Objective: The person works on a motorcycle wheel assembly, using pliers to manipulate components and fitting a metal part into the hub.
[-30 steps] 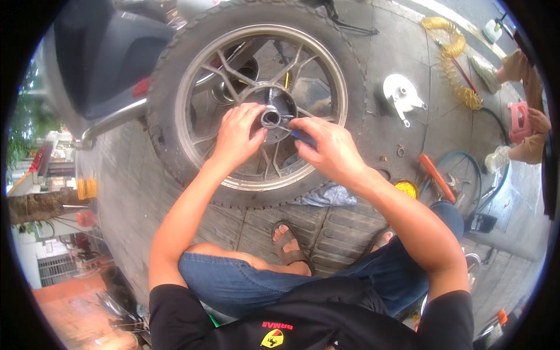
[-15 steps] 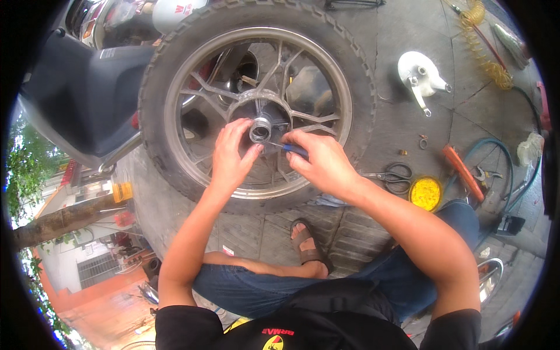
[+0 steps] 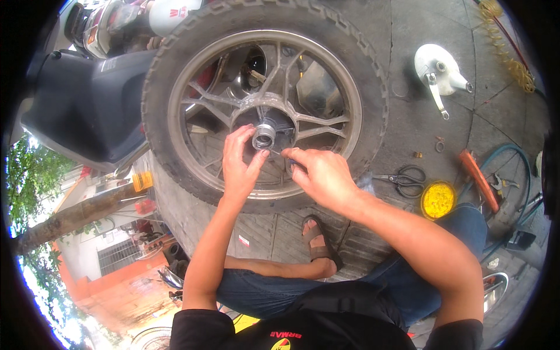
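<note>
Two bare hands at the hub [image 3: 269,100] of a tyred wheel [image 3: 284,81], upper centre of the view. Left hand [image 3: 240,163]: fingers apart, at the left and lower edges of a metal collar [image 3: 264,133] in the hub's middle; whether they grip it cannot be told. Right hand [image 3: 321,175]: fingers clamped on a slender tool [image 3: 297,164], its shaft pointing toward the collar. On the paving [image 3: 396,137], right: scissors [image 3: 398,179], a yellow tub [image 3: 438,200] and a white metal plate [image 3: 441,69].

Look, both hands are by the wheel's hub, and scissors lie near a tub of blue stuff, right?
Not blue: the head view shows a yellow-filled tub near the scissors. The left hand and right hand are by the wheel's hub.
</note>
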`<state>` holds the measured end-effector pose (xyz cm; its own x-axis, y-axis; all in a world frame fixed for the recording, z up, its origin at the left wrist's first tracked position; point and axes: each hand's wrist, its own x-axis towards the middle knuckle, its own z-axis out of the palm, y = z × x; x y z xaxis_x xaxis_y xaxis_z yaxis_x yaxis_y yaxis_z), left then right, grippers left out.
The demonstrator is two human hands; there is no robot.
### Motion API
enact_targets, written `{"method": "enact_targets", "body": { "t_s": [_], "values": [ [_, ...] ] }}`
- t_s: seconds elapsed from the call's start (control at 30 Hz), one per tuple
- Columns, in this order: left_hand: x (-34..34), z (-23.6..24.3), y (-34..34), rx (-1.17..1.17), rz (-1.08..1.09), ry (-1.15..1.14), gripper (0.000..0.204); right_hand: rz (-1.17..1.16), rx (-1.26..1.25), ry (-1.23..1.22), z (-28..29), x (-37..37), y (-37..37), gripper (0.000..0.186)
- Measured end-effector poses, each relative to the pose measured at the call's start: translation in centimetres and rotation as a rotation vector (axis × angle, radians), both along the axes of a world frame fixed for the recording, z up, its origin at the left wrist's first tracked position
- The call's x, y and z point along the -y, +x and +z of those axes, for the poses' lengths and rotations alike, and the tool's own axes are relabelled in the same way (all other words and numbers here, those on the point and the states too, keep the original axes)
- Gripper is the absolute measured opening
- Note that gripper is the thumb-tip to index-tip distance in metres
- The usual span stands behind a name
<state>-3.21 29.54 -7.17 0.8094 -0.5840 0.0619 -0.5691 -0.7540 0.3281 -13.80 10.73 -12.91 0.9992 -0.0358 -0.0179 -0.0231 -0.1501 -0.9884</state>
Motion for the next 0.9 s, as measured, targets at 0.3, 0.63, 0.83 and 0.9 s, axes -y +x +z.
{"method": "enact_targets", "body": {
  "t_s": [0.3,0.63,0.83,0.9],
  "values": [
    [0.1,0.0,-0.2,0.017,0.017,-0.026,0.047,-0.048,0.018,-0.033,0.4,-0.8,-0.3,0.032],
    [0.2,0.2,0.1,-0.009,-0.001,0.016,0.048,0.040,-0.170,0.096,1.0,0.7,1.2,0.033],
    [0.1,0.2,0.1,-0.006,-0.009,-0.005,0.048,0.036,-0.124,0.059,1.4,1.5,1.2,0.033],
    [0.2,0.2,0.3,-0.008,-0.019,0.014,0.048,0.010,-0.040,-0.012,1.0,1.3,1.2,0.032]
  ]
}}
